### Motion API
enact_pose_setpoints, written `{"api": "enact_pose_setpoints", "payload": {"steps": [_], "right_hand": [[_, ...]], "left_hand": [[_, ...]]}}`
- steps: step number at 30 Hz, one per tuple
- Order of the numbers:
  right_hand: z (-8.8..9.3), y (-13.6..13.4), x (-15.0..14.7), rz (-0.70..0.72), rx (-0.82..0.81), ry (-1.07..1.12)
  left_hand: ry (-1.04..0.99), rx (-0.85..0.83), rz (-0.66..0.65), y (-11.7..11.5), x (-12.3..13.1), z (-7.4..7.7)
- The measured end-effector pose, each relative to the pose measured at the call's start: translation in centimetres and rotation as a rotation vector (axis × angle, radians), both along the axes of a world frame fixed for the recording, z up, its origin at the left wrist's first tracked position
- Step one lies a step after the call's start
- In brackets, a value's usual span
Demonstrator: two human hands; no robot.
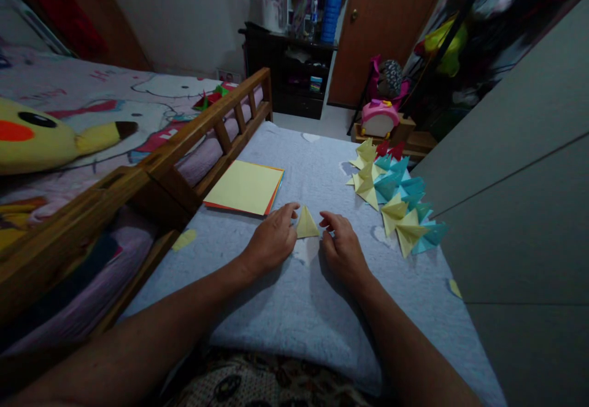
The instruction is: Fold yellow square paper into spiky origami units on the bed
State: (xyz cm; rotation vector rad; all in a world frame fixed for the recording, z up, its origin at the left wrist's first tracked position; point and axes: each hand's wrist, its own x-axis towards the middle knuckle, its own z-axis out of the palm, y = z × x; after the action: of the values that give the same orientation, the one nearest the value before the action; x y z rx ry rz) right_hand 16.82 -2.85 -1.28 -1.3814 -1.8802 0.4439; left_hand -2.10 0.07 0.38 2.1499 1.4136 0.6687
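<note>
A small yellow folded paper triangle point(307, 224) lies point-up on the pale blue cloth between my two hands. My left hand point(273, 235) rests just to its left, fingers loosely bent; whether the thumb touches the paper's edge I cannot tell. On the other side, my right hand point(343, 244) curves inward with thumb and fingers apart, holding nothing, close to the triangle's right corner. Behind my left hand sits a stack of square paper point(246, 186), yellow on top with orange and blue edges showing.
Several folded paper pieces in yellow point(409, 229), blue point(393, 180) and red point(390, 151) stand along the right side. A wooden rail point(175, 143) borders the left, with a bed and a yellow plush toy point(41, 137) beyond. A pale cabinet point(519, 210) flanks the right.
</note>
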Motion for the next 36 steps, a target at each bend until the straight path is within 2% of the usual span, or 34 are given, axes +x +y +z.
{"api": "enact_pose_setpoints", "payload": {"steps": [9,15,22,29,33,36], "right_hand": [[-0.4,0.3,-0.2,0.027,-0.054,0.035],[-0.2,0.4,-0.3,0.057,-0.047,0.049],[0.8,0.1,0.2,0.074,-0.097,0.150],[1.6,-0.2,0.8,0.182,-0.208,0.073],[1.4,-0.3,0.5,0.165,-0.238,-0.045],[1.2,-0.3,0.4,0.105,-0.272,-0.016]], "left_hand": [[-0.292,-0.197,0.052,1.0,-0.1,-0.5],[-0.387,-0.221,0.016,1.3,0.2,-1.0],[-0.334,-0.184,-0.020,1.0,0.1,-0.7],[-0.113,-0.067,-0.177,0.8,0.0,-0.9],[-0.070,-0.028,-0.200,1.0,0.1,-1.1],[-0.095,0.002,-0.177,1.2,0.3,-1.2]]}}
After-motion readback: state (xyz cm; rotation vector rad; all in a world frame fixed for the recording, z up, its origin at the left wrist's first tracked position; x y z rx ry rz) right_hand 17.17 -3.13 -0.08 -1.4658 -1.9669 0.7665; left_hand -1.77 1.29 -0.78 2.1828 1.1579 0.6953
